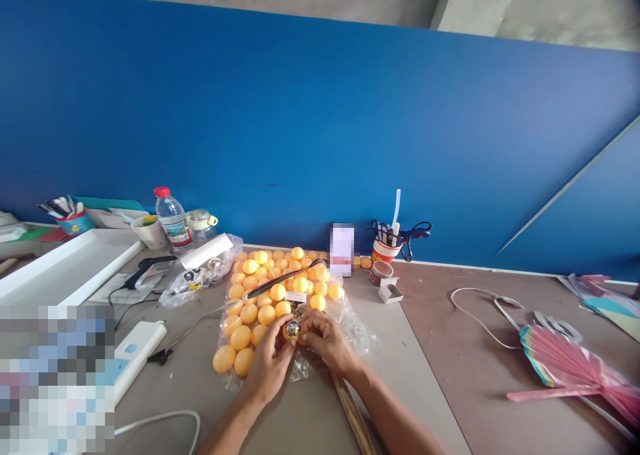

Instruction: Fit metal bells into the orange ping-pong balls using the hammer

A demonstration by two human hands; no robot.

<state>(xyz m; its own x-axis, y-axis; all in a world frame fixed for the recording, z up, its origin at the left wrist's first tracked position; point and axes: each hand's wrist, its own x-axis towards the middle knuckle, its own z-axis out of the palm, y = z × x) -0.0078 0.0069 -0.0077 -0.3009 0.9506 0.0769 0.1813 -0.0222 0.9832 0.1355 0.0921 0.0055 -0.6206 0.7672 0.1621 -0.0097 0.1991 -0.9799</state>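
Observation:
Both my hands meet over the near edge of a clear plastic bag (350, 332) full of orange ping-pong balls (265, 288). My left hand (267, 365) and my right hand (325, 340) pinch together around one orange ball with a small shiny metal piece (292, 329) on it. Fingers of both hands are curled closed on it. A dark cable (285, 278) runs across the pile of balls, and a small white label (295, 297) lies on them.
A water bottle (172, 220), cups and a white tray (65, 268) stand at the left. A white device (137, 348) with cables lies nearby. A pen cup with scissors (386, 247) and tape (381, 272) sit by the blue wall. A pink paper fan (570, 365) lies right.

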